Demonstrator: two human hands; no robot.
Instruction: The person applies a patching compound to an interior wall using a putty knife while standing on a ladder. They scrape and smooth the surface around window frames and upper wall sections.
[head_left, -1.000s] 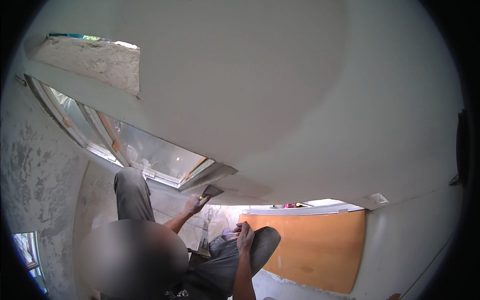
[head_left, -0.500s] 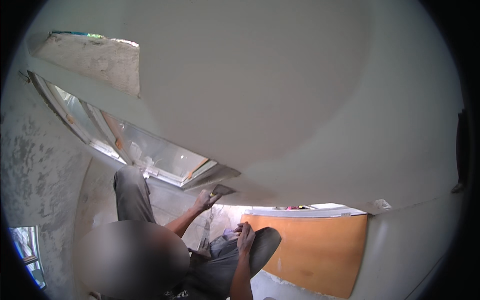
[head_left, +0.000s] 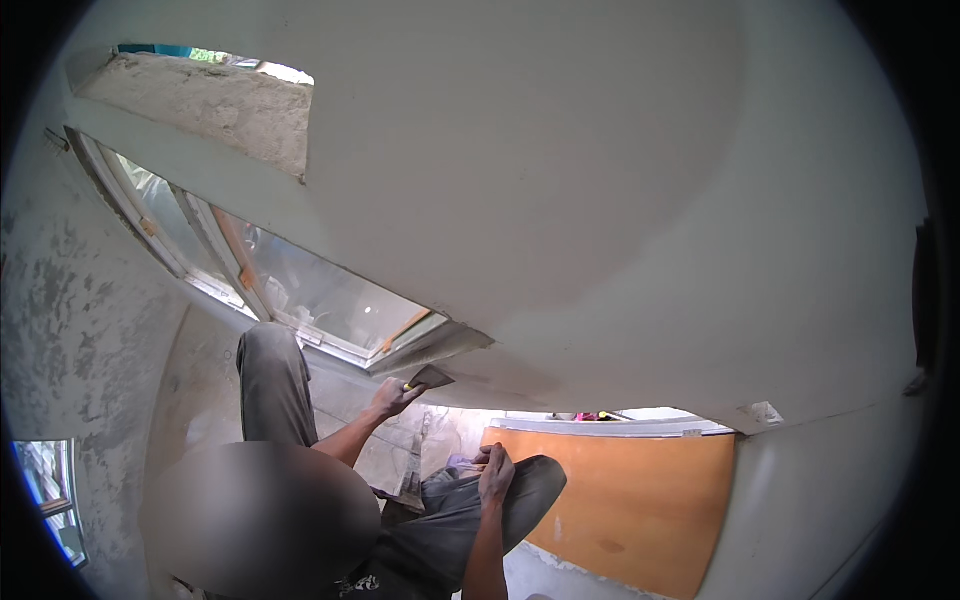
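My left hand [head_left: 392, 397] is closed around a putty knife [head_left: 432, 377] with a dark, flared blade and a bit of yellow at its handle. The blade points up and right, close under the lower corner of the window recess, beside the grey plastered wall [head_left: 520, 200]. I cannot tell if it touches the wall. My right hand [head_left: 495, 472] hovers by my bent right knee, fingers curled together. Whatever those fingers hold, if anything, is too small to make out.
A framed glass window [head_left: 320, 290] is set in the wall at left, with a rough opening [head_left: 210, 105] above it. An orange board [head_left: 630, 500] stands right of my knee. A mottled wall [head_left: 60, 330] runs along the far left. A blurred patch covers the lower left.
My left hand has drawn slightly left with the putty knife, and its blade shows more fully. My right hand stays by the knee. The whole view has shifted a little.
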